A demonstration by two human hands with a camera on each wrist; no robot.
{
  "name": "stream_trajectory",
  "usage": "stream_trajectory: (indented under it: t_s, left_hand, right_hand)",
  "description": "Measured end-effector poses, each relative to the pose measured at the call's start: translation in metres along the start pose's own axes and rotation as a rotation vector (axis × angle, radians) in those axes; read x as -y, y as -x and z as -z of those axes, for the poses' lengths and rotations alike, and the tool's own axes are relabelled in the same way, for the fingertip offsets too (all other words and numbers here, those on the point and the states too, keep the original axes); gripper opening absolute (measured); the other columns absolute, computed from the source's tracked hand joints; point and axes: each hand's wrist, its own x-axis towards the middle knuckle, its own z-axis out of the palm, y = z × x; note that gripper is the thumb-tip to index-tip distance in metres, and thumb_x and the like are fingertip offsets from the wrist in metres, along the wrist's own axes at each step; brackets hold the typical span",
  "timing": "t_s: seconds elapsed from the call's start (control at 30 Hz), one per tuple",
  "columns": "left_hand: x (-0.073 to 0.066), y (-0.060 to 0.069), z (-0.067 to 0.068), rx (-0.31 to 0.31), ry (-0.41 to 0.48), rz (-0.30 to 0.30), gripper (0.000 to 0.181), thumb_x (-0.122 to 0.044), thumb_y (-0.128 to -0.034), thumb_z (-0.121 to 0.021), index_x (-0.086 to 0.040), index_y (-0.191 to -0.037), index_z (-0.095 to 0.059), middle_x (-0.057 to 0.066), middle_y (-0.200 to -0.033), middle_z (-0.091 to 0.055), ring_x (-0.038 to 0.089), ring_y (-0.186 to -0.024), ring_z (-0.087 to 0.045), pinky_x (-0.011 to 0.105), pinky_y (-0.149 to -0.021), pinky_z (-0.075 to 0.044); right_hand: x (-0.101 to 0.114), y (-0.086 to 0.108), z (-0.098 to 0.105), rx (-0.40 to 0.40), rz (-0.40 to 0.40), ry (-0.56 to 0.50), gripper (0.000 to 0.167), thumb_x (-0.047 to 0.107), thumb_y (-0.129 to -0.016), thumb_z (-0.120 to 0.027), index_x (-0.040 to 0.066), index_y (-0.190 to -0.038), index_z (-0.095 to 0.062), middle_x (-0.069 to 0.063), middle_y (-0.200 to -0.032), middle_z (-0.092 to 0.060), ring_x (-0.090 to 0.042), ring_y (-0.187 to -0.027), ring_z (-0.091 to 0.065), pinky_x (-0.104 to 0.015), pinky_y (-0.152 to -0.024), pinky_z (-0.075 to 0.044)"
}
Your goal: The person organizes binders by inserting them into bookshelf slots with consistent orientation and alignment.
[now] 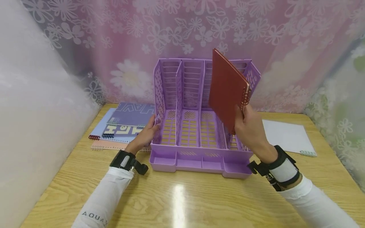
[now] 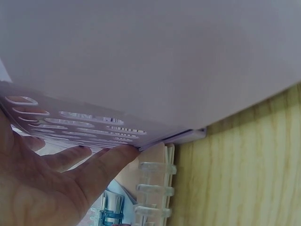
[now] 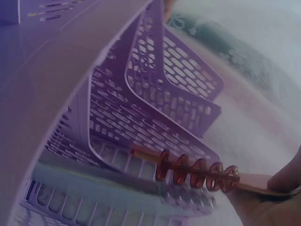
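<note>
A reddish-brown spiral notebook (image 1: 226,90) is in my right hand (image 1: 252,129), tilted over the right part of a purple file organizer (image 1: 201,151). Thumb and fingers pinch it near its coil (image 3: 200,173). In the right wrist view, a pale teal spiral notebook (image 3: 94,181) stands in the organizer's end compartment, beside the brown one. My left hand (image 1: 144,136) rests against the organizer's left side wall. Its fairly straight fingers (image 2: 106,169) touch the slotted panel in the left wrist view. The brown notebook hides part of the right compartments.
Several overlapping spiral notebooks (image 1: 132,112), blue, dark blue and peach, lie on the wooden table (image 1: 137,196) left of the organizer. A white spiral notebook (image 1: 288,136) lies to the right. A pink flowered curtain (image 1: 182,28) hangs behind. Small trays line the organizer's front.
</note>
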Motion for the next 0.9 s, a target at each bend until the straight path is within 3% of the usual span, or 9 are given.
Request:
stream_trajectory:
  t_s: [0.07, 0.17, 0.33, 0.47, 0.6, 0.67, 0.77, 0.83, 0.9]
  left_hand:
    - [-0.009, 0.004, -0.001, 0.002, 0.001, 0.01, 0.058, -0.005, -0.1019, -0.029, -0.002, -0.152, 0.0, 0.025, -0.155, -0.006, 0.036, -0.142, -0.005, 0.052, -0.113, -0.006]
    - [-0.018, 0.007, -0.002, 0.0, -0.003, 0.018, 0.059, -0.005, -0.1016, -0.029, -0.002, -0.152, 0.001, 0.026, -0.155, -0.006, 0.037, -0.142, -0.006, 0.053, -0.113, -0.007]
    - [-0.018, 0.008, -0.002, -0.001, -0.016, 0.023, 0.059, -0.005, -0.1017, -0.029, -0.002, -0.152, 0.001, 0.025, -0.155, -0.003, 0.036, -0.142, -0.003, 0.054, -0.112, -0.006]
    - [-0.019, 0.008, -0.003, -0.004, -0.017, 0.023, 0.059, -0.006, -0.1014, -0.029, -0.004, -0.152, 0.001, 0.025, -0.155, -0.004, 0.037, -0.142, -0.005, 0.055, -0.112, -0.007]
    - [-0.018, 0.007, -0.004, 0.004, -0.008, 0.022, 0.06, -0.007, -0.1011, -0.03, -0.004, -0.152, 0.001, 0.024, -0.155, -0.004, 0.037, -0.142, -0.004, 0.055, -0.112, -0.006]
    - [-0.018, 0.008, -0.003, 0.007, -0.008, 0.025, 0.06, -0.006, -0.101, -0.031, -0.004, -0.152, 0.001, 0.024, -0.155, -0.004, 0.037, -0.142, -0.004, 0.055, -0.112, -0.006]
    - [-0.016, 0.008, -0.002, 0.006, 0.0, 0.024, 0.06, -0.007, -0.1011, -0.031, -0.003, -0.152, 0.001, 0.025, -0.155, -0.006, 0.037, -0.142, -0.005, 0.054, -0.112, -0.007]
    - [-0.016, 0.008, -0.001, 0.005, 0.002, 0.023, 0.06, -0.007, -0.1014, -0.031, -0.003, -0.152, 0.0, 0.026, -0.155, -0.007, 0.037, -0.142, -0.006, 0.053, -0.112, -0.007]
    - [-0.015, 0.008, -0.001, 0.008, 0.006, 0.022, 0.059, -0.007, -0.1016, -0.03, -0.003, -0.152, 0.001, 0.026, -0.154, -0.007, 0.037, -0.142, -0.006, 0.053, -0.112, -0.007]
  right_hand:
    - [-0.002, -0.003, -0.01, 0.004, 0.014, 0.014, 0.023, 0.007, -0.099, -0.047, -0.009, -0.112, -0.057, -0.027, -0.094, -0.065, -0.04, -0.083, -0.065, -0.049, -0.064, -0.05]
    - [-0.005, -0.008, -0.023, 0.068, 0.011, 0.006, 0.022, 0.005, -0.099, -0.046, -0.01, -0.111, -0.056, -0.029, -0.096, -0.064, -0.042, -0.086, -0.063, -0.053, -0.068, -0.049]
    - [-0.012, -0.017, -0.04, 0.254, -0.043, -0.013, 0.027, 0.012, -0.102, -0.043, -0.007, -0.115, -0.055, -0.023, -0.088, -0.061, -0.033, -0.071, -0.057, -0.046, -0.063, -0.046]
    - [-0.018, -0.022, -0.048, 0.44, -0.077, -0.023, 0.035, 0.019, -0.104, -0.039, -0.001, -0.131, -0.049, -0.014, -0.087, -0.056, -0.027, -0.073, -0.052, -0.041, -0.067, -0.045]
    - [-0.026, -0.026, -0.053, 0.6, -0.125, 0.023, 0.035, 0.017, -0.104, -0.04, 0.0, -0.134, -0.043, -0.015, -0.095, -0.054, -0.029, -0.077, -0.055, -0.041, -0.072, -0.046]
    - [-0.029, -0.027, -0.055, 0.688, -0.155, 0.042, 0.041, 0.014, -0.103, -0.041, -0.002, -0.141, -0.034, -0.022, -0.118, -0.053, -0.034, -0.098, -0.057, -0.046, -0.085, -0.047]
    - [-0.032, -0.028, -0.059, 0.827, -0.151, 0.07, 0.056, 0.009, -0.102, -0.042, -0.006, -0.148, -0.016, -0.03, -0.145, -0.031, -0.04, -0.129, -0.038, -0.049, -0.106, -0.032]
    - [-0.034, -0.028, -0.061, 0.894, -0.141, 0.093, 0.061, 0.008, -0.102, -0.041, -0.009, -0.149, -0.006, -0.029, -0.152, -0.015, -0.04, -0.138, -0.02, -0.049, -0.111, -0.02]
    - [-0.034, -0.026, -0.062, 0.928, -0.143, 0.116, 0.06, 0.009, -0.102, -0.041, -0.011, -0.147, -0.007, -0.031, -0.15, -0.019, -0.041, -0.136, -0.025, -0.049, -0.111, -0.022]
